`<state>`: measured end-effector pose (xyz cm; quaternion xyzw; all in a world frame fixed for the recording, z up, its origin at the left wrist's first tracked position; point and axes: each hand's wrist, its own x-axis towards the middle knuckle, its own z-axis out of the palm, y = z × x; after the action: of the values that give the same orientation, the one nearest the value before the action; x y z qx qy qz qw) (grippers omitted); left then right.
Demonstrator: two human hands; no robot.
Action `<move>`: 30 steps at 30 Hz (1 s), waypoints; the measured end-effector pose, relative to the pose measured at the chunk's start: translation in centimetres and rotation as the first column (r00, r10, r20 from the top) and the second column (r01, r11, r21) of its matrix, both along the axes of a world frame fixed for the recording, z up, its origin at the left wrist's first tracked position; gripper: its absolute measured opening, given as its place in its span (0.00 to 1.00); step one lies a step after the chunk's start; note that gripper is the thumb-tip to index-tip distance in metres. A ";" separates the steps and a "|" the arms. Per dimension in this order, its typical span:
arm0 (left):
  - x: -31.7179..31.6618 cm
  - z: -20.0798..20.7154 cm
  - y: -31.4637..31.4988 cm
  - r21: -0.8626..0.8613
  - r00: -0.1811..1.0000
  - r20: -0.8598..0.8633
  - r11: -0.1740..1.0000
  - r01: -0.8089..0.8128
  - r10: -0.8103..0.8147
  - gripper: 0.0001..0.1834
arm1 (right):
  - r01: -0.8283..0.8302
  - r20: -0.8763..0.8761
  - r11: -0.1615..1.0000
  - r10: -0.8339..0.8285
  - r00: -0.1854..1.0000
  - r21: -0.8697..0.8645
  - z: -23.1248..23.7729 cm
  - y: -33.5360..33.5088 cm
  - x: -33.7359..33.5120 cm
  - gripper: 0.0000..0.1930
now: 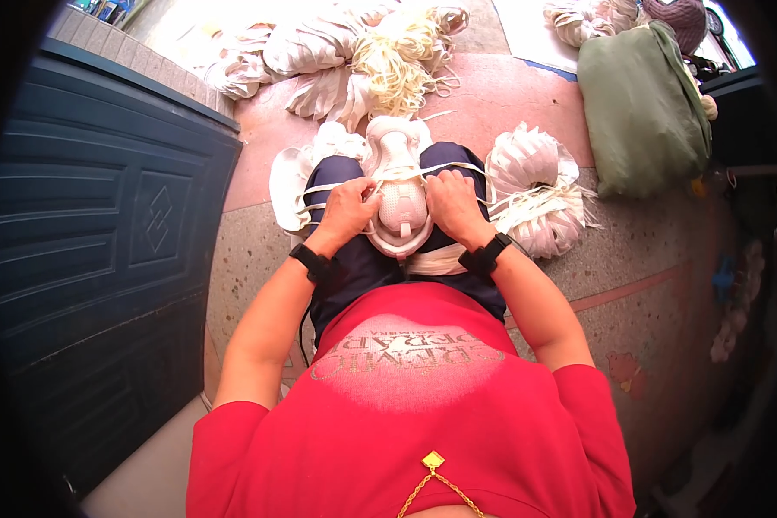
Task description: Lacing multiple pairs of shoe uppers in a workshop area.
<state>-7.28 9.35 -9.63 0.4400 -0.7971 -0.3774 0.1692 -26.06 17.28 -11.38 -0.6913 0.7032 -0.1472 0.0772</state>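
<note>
A white sneaker sits between my knees, its heel with a pull tab toward me and its toe pointing away. My left hand is closed at the left side of the shoe opening, thumb and fingers pinching a white shoelace. Across the opening, my right hand is closed on the lace's other side, knuckles up. Lace lengths run outward from both hands over my dark trouser knees. What lies inside the right fingers is partly hidden.
Bundled pale shoe parts lie right of my knees. Farther off are more white bundles and a heap of cream laces. A full green sack stands at the far right. A dark blue panelled door borders the left.
</note>
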 end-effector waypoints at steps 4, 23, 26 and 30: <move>-0.4 1.1 0.0 -0.105 0.993 0.106 0.992 0.064 -0.053 0.13 | -0.017 0.154 0.999 0.023 0.988 -0.042 -0.3 0.3 -0.3 0.06; -6.2 3.7 -4.5 0.184 0.988 -0.141 0.980 0.081 -0.055 0.08 | -0.272 -0.076 0.920 0.262 0.962 -0.282 1.8 -1.7 -0.5 0.03; -7.2 4.5 -5.0 0.391 0.984 -0.156 0.909 0.145 -0.090 0.08 | -0.068 0.124 0.782 0.183 0.975 -0.620 10.3 -2.8 -1.6 0.03; -8.2 2.6 -4.4 0.217 0.945 0.043 0.926 0.308 -0.324 0.10 | 0.062 0.170 0.389 0.249 0.954 -0.919 24.3 -0.7 -6.3 0.03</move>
<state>-15.51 4.96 -7.00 0.3355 -0.8197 -0.4635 0.0281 -32.37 16.59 12.90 -0.6294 0.4464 -0.6008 -0.2087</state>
